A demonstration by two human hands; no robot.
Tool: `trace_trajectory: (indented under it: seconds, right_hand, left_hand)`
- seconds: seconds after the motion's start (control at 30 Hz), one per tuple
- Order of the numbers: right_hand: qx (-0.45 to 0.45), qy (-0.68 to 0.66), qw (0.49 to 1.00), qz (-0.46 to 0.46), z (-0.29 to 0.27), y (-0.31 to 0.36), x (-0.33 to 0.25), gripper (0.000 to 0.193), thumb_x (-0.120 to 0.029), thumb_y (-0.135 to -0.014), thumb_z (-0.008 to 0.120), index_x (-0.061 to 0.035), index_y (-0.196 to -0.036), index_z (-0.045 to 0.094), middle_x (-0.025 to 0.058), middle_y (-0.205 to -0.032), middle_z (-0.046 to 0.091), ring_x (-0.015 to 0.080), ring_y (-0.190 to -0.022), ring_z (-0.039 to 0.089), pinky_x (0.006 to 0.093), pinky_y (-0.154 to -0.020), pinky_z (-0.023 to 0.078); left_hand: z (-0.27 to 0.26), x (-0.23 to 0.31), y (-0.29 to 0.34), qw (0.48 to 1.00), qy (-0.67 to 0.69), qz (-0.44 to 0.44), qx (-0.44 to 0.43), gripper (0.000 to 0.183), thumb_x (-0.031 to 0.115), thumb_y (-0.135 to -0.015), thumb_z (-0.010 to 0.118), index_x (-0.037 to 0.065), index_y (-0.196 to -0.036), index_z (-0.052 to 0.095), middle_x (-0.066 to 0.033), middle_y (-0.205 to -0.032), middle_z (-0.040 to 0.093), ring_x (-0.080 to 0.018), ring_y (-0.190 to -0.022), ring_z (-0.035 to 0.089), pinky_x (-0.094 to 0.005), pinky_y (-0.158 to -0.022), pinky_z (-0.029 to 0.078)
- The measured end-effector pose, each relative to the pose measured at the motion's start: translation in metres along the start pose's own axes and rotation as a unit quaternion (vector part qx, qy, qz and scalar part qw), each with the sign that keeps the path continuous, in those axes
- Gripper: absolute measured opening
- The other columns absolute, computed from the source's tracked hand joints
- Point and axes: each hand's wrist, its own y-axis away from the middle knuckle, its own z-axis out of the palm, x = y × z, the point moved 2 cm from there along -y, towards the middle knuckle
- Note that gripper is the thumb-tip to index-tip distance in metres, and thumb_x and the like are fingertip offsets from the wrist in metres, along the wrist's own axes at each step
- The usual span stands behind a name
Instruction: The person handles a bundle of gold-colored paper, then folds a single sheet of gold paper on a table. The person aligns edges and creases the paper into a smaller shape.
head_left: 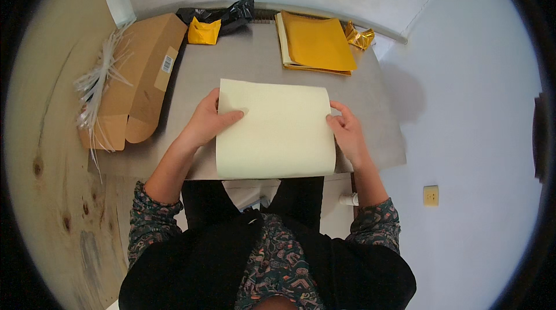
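A pale cream sheet of paper [275, 130] is held up over the near edge of the table, its lower part curving down toward me. My left hand [211, 119] grips its left edge, thumb on top and the other fingers behind it. On the opposite side, my right hand [346, 130] pinches the right edge between thumb and fingers. Whether it is one sheet or a few together, I cannot tell. Beyond the paper lies a stack of yellow-orange sheets [320, 43] with some cream ones showing at its left side.
A brown cardboard box [142, 78] stands at the left of the metal table [249, 55], with a bundle of white strips [101, 81] on it. At the back are black plastic [236, 15], a folded yellow piece [204, 31] and crumpled gold foil [360, 37]. A wall socket [431, 195] is at right.
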Motion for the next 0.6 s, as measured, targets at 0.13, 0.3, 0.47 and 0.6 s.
trace_trajectory:
  seconds: [0.13, 0.3, 0.47, 0.6]
  right_hand:
    - [0.025, 0.145, 0.986, -0.081, 0.007, 0.011, 0.004, 0.045, -0.014, -0.099, 0.066, -0.006, -0.141, 0.055, 0.011, -0.097, 0.069, 0.0212, -0.082, 0.067, 0.0327, -0.081, 0.055]
    - [0.081, 0.326, 0.911, -0.238, 0.006, 0.019, 0.01, 0.042, -0.013, -0.095, 0.069, -0.0083, -0.136, 0.062, 0.0139, -0.108, 0.067, 0.0239, -0.091, 0.067, 0.0346, -0.08, 0.056]
    - [0.069, 0.14, 0.972, -0.175, -0.024, -0.012, 0.029, 0.036, -0.017, -0.093, 0.074, -0.0066, -0.127, 0.069, 0.0114, -0.116, 0.069, 0.0215, -0.095, 0.067, 0.0344, -0.082, 0.056]
    - [0.143, 0.082, 0.977, -0.136, -0.089, -0.113, 0.037, 0.046, -0.02, -0.094, 0.076, -0.0056, -0.135, 0.065, 0.0092, -0.127, 0.07, 0.0187, -0.104, 0.066, 0.0344, -0.09, 0.054]
  left_hand:
    - [0.009, -0.004, 0.01, 0.94, -0.315, 0.072, 0.109, 0.074, 0.017, -0.084, 0.084, 0.001, -0.146, 0.048, -0.0194, -0.128, 0.064, -0.0344, -0.118, 0.062, -0.0439, -0.1, 0.053]
    - [0.02, -0.01, 0.038, 0.875, -0.392, 0.275, 0.066, 0.056, 0.015, -0.083, 0.083, 0.007, -0.134, 0.062, -0.0171, -0.13, 0.061, -0.0372, -0.133, 0.049, -0.0467, -0.112, 0.043]
    - [0.019, -0.019, 0.05, 0.883, -0.383, 0.267, -0.047, 0.039, 0.012, -0.083, 0.081, 0.007, -0.119, 0.07, -0.0134, -0.129, 0.063, -0.036, -0.127, 0.053, -0.0456, -0.11, 0.045]
    - [0.019, -0.019, 0.045, 0.893, -0.375, 0.245, -0.036, 0.036, 0.013, -0.083, 0.08, 0.006, -0.117, 0.07, -0.0126, -0.124, 0.064, -0.0347, -0.121, 0.056, -0.0453, -0.107, 0.046]
